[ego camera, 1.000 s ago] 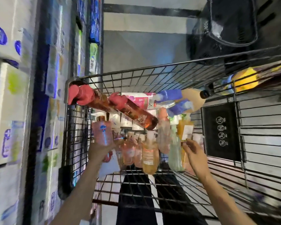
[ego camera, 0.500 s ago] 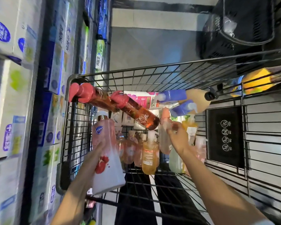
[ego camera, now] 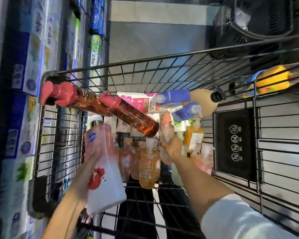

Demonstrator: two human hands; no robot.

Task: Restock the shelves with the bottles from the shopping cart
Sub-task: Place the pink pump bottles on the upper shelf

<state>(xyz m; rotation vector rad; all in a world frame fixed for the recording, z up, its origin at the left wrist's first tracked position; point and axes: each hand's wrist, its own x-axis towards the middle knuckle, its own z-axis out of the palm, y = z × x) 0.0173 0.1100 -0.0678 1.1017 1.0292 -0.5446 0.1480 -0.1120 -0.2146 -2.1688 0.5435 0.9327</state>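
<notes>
I look down into a black wire shopping cart (ego camera: 162,66) holding several bottles. My left hand (ego camera: 83,180) grips a pink and white pump bottle (ego camera: 104,169), lifted near the cart's near left corner. My right hand (ego camera: 171,145) is closed around a pale pink pump bottle (ego camera: 167,131) in the middle of the cart. Two long amber bottles with red pumps (ego camera: 128,116) lie across the top at the left. An orange pump bottle (ego camera: 148,166) stands just left of my right wrist. Shelves (ego camera: 33,66) of boxed goods run along the left.
Blue-capped bottles (ego camera: 178,100) and a tan bottle (ego camera: 204,102) lie at the cart's far right. A black panel with icons (ego camera: 235,144) covers part of the right wall. A yellow pack (ego camera: 273,80) sits outside at the right. A black basket (ego camera: 259,19) stands on the floor beyond.
My left hand has pulled the pink and white bottle up and toward me. My right hand moved from an orange bottle at the right to the pale pink bottle and closed on it.
</notes>
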